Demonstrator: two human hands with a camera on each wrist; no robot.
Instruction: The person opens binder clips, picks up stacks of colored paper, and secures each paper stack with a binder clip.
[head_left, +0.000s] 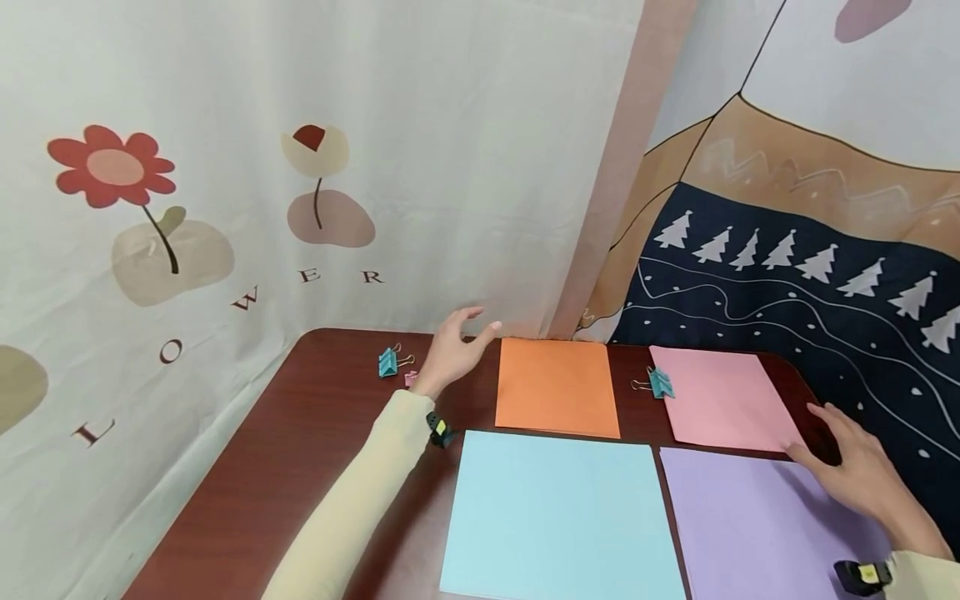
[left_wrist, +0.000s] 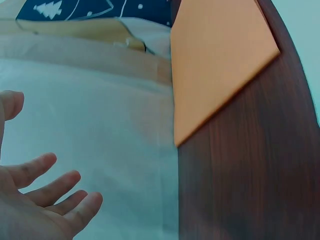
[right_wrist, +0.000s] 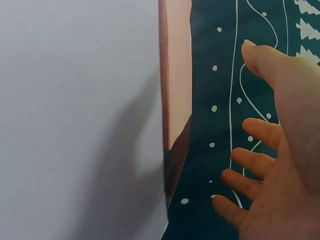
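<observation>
Off-white curtain fabric (head_left: 247, 75), printed with flowers and scattered capital letters, hangs at the left and along the back of a dark reddish-brown wooden worktop (head_left: 300, 433). Near the worktop's far left corner sits a turquoise binder clip with wire handles (head_left: 387, 362), and just right of it a small pink item (head_left: 411, 378), too small to make out clearly.

Next comes the person's left hand (head_left: 450, 354), in a cream sleeve (head_left: 352, 500) with a small black device (head_left: 438, 429) at the wrist. It is empty, fingers spread and gently bent, raised near the far edge, just left of a square of orange paper (head_left: 558, 387) lying flat. Nearer the viewer, below the orange square, lies a larger sheet of pale blue paper (head_left: 562, 517).

Farther right, a second turquoise binder clip (head_left: 662, 383) overlaps the left edge of a pink paper square (head_left: 731, 400); whether it clamps the paper cannot be told. In front of the pink square is a large lilac paper sheet (head_left: 750, 525).

At the far right the person's right hand (head_left: 858, 462), also empty with fingers apart, reaches beside the pink square's near right corner, its shadow falling on the lilac sheet. Navy fabric with white trees (head_left: 757, 283) hangs behind.
</observation>
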